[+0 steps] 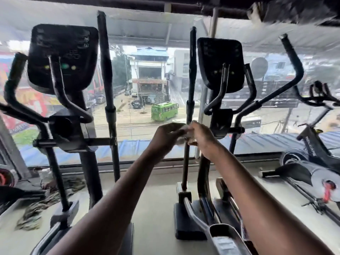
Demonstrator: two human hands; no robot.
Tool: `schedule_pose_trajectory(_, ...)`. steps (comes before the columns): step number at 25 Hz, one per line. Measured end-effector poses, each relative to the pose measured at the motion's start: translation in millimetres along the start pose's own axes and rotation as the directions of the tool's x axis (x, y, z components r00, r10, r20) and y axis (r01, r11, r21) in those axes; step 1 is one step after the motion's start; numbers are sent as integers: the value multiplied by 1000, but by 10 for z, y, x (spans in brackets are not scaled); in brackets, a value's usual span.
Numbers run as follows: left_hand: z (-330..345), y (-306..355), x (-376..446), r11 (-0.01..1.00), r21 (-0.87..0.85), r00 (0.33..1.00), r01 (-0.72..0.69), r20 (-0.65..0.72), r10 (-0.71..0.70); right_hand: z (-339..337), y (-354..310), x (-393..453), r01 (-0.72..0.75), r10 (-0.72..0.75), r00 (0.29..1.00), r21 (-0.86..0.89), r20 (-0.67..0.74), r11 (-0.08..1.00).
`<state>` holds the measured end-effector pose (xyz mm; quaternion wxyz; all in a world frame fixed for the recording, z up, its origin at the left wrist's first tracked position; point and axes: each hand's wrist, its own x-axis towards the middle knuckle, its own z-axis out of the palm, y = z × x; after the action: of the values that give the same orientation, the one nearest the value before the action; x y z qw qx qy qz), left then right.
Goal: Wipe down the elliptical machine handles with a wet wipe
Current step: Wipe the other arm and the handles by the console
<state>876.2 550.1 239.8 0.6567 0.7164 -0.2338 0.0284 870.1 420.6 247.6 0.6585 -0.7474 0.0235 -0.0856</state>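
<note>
Two black elliptical machines face a large window. The right elliptical (220, 118) has a tall left moving handle (192, 70) and a curved right handle (292, 59). Both my arms reach forward to the lower part of that left handle bar. My left hand (165, 135) and my right hand (202, 137) meet there, and both pinch a small white wet wipe (181, 133) between them, right in front of the bar. Most of the wipe is hidden by my fingers.
The left elliptical (62, 115) stands close by, its tall handle (106, 70) between the two machines. A spin bike (316, 144) stands at the right. A crumpled cloth (46, 199) lies on the floor at the left. The window ledge (147, 164) runs behind the machines.
</note>
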Motion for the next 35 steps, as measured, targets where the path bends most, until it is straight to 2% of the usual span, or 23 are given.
schedule_pose_trajectory(1, -88, -81, 357, 999, -54, 1000, -4, 8, 4, 10, -51, 315, 16, -18, 999, -65, -41, 998)
schedule_pose_trajectory(3, -195, -156, 1075, 995, -98, 999, -20, -33, 17, -25, -145, 912, 110, -171, 974, -347, -151, 931)
schedule_pose_trajectory(4, -221, -156, 1429, 989, -147, 998, -6, -67, -3, -83, -213, 1183, 152, -310, 919, -506, -244, 849)
schedule_pose_trajectory(5, -223, -138, 1764, 973, -230, 995, 14, -94, -37, -154, -299, 1429, 203, -478, 819, -619, -317, 758)
schedule_pose_trajectory(6, -211, -109, 2078, 950, -310, 993, 33, -99, -67, -207, -413, 1640, 291, -647, 694, -700, -315, 652)
schedule_pose_trajectory(7, -197, -63, 2324, 925, -376, 993, 49, -78, -84, -246, -494, 1836, 387, -758, 604, -741, -246, 548)
schedule_pose_trajectory(8, -194, -12, 2528, 904, -423, 996, 70, -24, -88, -260, -581, 2008, 468, -812, 563, -751, -153, 466)
schedule_pose_trajectory(10, -176, 58, 3016, 856, -506, 993, 103, 98, -62, -316, -722, 2495, 574, -838, 546, -720, -18, 389)
schedule_pose_trajectory(12, -129, 164, 3513, 834, -548, 991, 66, 133, 9, -483, -904, 3005, 619, -861, 508, -677, -41, 398)
schedule_pose_trajectory(15, -17, 332, 4227, 872, -467, 986, -149, -2, 168, -901, -1252, 3713, 659, -860, 502, -603, -94, 450)
schedule_pose_trajectory(18, 5, 487, 4915, 889, -358, 953, -285, -206, 223, -1271, -1593, 4369, 653, -871, 464, -602, -161, 459)
schedule_pose_trajectory(21, 41, 494, 5602, 885, -370, 935, -283, -312, 169, -1462, -1916, 5079, 614, -908, 389, -691, -155, 381)
schedule_pose_trajectory(23, 83, 471, 5941, 895, -360, 932, -264, -335, 140, -1456, -2059, 5419, 623, -932, 350, -719, -96, 308)
schedule_pose_trajectory(26, 145, 473, 6221, 878, -428, 959, -215, -263, 107, -1451, -1980, 5604, 639, -897, 435, -730, 82, 243)
schedule_pose_trajectory(27, 139, 479, 6295, 867, -453, 967, -208, -228, 113, -1457, -1925, 5608, 660, -884, 437, -726, 164, 192)
schedule_pose_trajectory(30, 111, 438, 6494, 844, -493, 975, -212, -169, 146, -1447, -1988, 5683, 672, -884, 361, -740, 297, 26)
schedule_pose_trajectory(32, 129, 411, 6592, 833, -510, 976, -214, -151, 158, -1380, -2251, 5890, 626, -895, 367, -779, 253, 36)
schedule_pose_trajectory(35, 94, 382, 6758, 809, -557, 982, -191, -109, 156, -1235, -2596, 6191, 510, -887, 444, -849, 123, 137)
